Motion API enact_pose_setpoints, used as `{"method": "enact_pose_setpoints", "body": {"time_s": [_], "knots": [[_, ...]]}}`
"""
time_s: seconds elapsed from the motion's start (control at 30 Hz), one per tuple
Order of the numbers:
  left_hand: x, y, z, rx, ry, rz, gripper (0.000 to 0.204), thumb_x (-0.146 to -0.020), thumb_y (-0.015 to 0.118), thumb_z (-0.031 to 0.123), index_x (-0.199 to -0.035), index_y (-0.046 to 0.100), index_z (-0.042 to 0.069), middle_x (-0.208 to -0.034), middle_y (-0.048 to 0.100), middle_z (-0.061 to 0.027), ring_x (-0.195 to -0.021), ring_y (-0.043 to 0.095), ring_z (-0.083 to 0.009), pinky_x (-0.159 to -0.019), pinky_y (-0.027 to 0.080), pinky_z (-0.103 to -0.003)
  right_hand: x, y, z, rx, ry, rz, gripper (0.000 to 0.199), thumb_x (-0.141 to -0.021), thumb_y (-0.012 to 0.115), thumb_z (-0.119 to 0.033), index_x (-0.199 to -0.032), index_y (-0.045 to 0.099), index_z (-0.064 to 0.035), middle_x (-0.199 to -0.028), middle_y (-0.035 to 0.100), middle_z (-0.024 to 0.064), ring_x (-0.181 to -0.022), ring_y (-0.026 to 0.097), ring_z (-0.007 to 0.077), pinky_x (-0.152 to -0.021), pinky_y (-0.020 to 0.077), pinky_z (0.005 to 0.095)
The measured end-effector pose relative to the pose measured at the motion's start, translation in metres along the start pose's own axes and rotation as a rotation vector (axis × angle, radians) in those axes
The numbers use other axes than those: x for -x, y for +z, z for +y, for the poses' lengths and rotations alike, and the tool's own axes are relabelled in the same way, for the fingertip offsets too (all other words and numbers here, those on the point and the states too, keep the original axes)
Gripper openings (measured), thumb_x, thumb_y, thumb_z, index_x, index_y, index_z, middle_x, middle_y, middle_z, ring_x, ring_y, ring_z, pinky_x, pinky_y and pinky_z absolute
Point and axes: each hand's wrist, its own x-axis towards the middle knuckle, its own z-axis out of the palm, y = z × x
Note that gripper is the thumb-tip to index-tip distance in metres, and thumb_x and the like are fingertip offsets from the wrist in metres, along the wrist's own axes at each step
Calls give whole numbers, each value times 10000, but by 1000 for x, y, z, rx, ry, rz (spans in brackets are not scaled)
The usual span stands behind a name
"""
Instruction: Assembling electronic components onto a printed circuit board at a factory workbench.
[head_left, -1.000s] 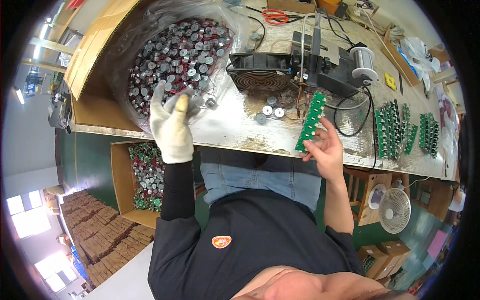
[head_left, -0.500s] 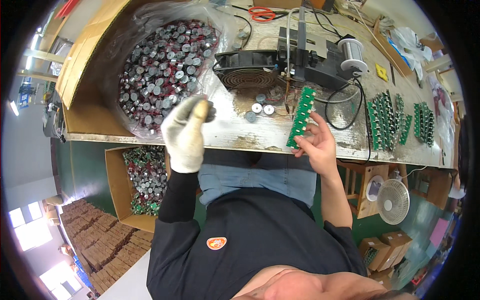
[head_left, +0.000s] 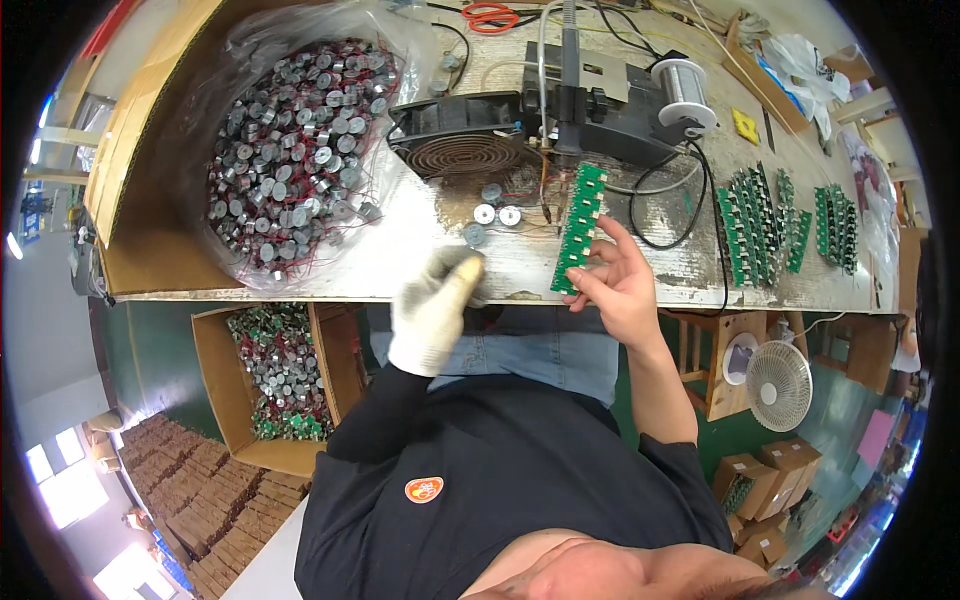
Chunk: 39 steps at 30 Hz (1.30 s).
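Observation:
My right hand (head_left: 622, 284) is bare and pinches the lower end of a long green circuit board (head_left: 579, 228), held tilted with its small pale connectors facing up. Over the table's near edge is my left hand (head_left: 432, 312), in a white work glove with a dark palm. Its fingers are curled in, thumb pressed against them; whatever they hold is hidden. Between the hands, a few small round motors (head_left: 484, 214) with thin red wires lie on the worktop. Just beyond the board's upper end stands a soldering fixture (head_left: 569, 100) with a thin tip pointing down.
A plastic-lined carton (head_left: 165, 240) full of motors stands at the left. Behind the loose motors is a black fan (head_left: 462, 140). A solder wire spool (head_left: 682, 95) sits by the fixture. Rows of green boards (head_left: 750, 225) lie at right. An open carton (head_left: 222, 395) of wired parts sits below the table.
My left hand has moved right, away from the motor carton and closer to the circuit board. My right hand keeps its grip on the board; the whole view has shifted slightly.

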Motion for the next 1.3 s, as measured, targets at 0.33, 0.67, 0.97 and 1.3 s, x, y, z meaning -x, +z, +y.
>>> {"method": "enact_pose_setpoints", "body": {"time_s": [0.33,0.67,0.97,1.3], "knots": [[-9,4,-3,-43,95,-10,203,-924,623,160,-1004,629,-27,-819,625,-41,-712,582,-98,-655,469,-228,1,1,6,6,-22,1,685,-834,621,79,-1422,281,-11,-1051,576,172,-665,657,179,-535,533,247],[-23,34,-15,60,-132,-221,191,-924,601,134,-1020,569,-27,-904,644,-95,-793,645,-157,-707,539,-280,1,7,4,-23,-47,-27,684,-847,604,81,-1436,276,-36,-1098,561,158,-706,656,164,-560,534,241],[-28,41,-9,109,-150,-168,150,-897,624,108,-942,603,-34,-836,641,-58,-758,593,-94,-671,476,-240,-1,9,5,-64,-77,-19,690,-837,578,118,-1436,256,4,-1188,552,214,-670,669,193,-538,546,256],[-29,43,-3,129,-175,-142,171,-896,631,131,-946,604,-30,-842,647,-70,-758,604,-105,-669,492,-248,-2,10,3,-78,-105,-7,677,-837,577,119,-1428,271,-9,-1145,561,190,-680,674,200,-526,548,251]]}}
